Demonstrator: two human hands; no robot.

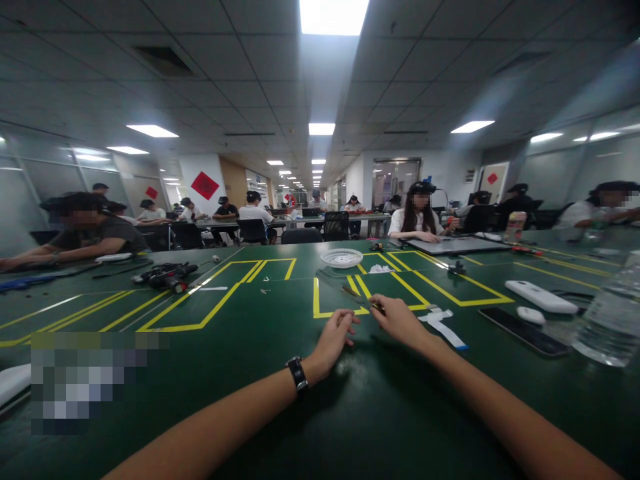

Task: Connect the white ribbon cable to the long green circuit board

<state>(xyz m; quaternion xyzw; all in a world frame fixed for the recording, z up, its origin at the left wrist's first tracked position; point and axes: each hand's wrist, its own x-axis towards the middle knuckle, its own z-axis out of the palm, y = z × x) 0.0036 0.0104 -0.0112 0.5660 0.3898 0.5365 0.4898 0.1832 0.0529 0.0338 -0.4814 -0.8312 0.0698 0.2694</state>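
Observation:
Both my arms reach forward over a dark green table (pixel 280 400) marked with yellow tape lines. My left hand (pixel 334 339), with a black watch on its wrist, rests on the table with its fingers curled and pinched together; what they hold is too small to make out. My right hand (pixel 400 320) lies just to its right, fingers closed around a thin dark tool (pixel 357 298) that points away to the left. The two hands almost touch.
A white mesh dish (pixel 341 257) sits farther back. A black phone (pixel 523 330), white devices (pixel 540 297) and a clear water bottle (pixel 607 320) lie to the right, a black power tool (pixel 167 275) to the left. Several people sit at surrounding tables.

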